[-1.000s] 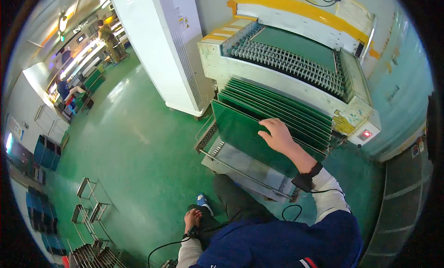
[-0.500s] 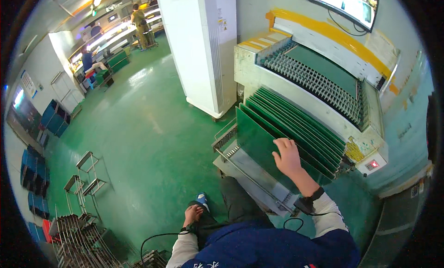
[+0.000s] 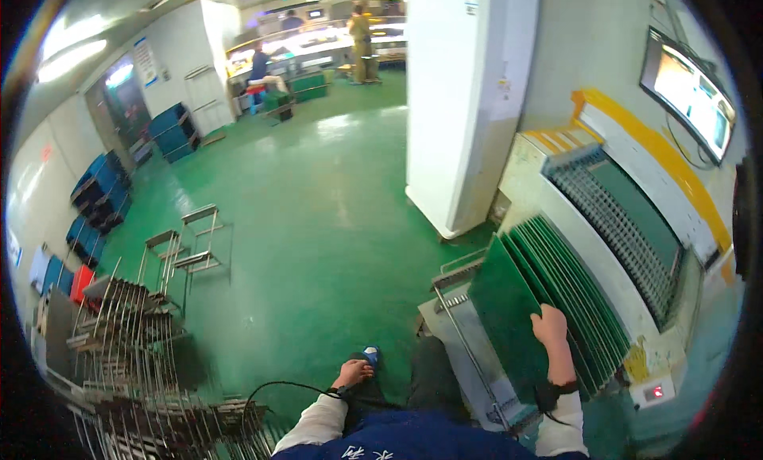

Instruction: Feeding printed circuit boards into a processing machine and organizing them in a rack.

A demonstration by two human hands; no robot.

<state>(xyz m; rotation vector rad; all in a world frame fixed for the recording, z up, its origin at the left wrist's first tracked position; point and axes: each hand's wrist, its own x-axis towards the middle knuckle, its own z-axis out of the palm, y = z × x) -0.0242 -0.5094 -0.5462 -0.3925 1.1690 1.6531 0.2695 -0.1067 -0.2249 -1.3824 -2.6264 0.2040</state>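
Observation:
My right hand (image 3: 550, 326) is closed at the upper edge of the nearest green panel (image 3: 502, 305), apparently pinching it; the fingertips are partly hidden. That flat panel leans in a metal rack (image 3: 457, 278), apart from a row of similar green panels (image 3: 579, 289) standing on edge behind it. Over by my knee, my left hand (image 3: 354, 373) lies with its fingers curled, and no object shows in it.
Beyond the panels stands a roller machine (image 3: 616, 226) with a screen (image 3: 690, 90) above. A tall white cabinet (image 3: 449, 102) rises behind the rack. Empty metal racks (image 3: 131, 321) crowd the lower left; blue crates (image 3: 102, 191) line the left wall. People work far back.
The view has swung left, so the rack and machine sit farther right. My right hand, earlier spread over the front panel, has closed at its edge. My left hand stays near my knee.

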